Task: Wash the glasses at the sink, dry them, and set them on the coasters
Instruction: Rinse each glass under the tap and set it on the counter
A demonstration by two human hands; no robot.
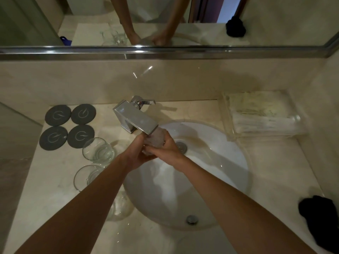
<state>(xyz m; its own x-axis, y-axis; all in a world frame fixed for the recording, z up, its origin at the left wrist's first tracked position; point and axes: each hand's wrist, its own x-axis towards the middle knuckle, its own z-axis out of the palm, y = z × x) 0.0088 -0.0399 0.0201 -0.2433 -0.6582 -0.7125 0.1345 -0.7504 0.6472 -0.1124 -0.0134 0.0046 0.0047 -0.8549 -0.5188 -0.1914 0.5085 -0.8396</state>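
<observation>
Both hands, left [136, 154] and right [166, 150], curl round one glass [156, 139] under the tap [135, 119], rinsing it over the sink [229, 143]; four coasters [68, 125] wait bare

I count four grey coasters [67, 126] on the counter, and four glasses: one [155, 139] under the tap, three [98, 150] beside the basin. There is also one black cloth [319, 217] and one clear tray [264, 114].
</observation>
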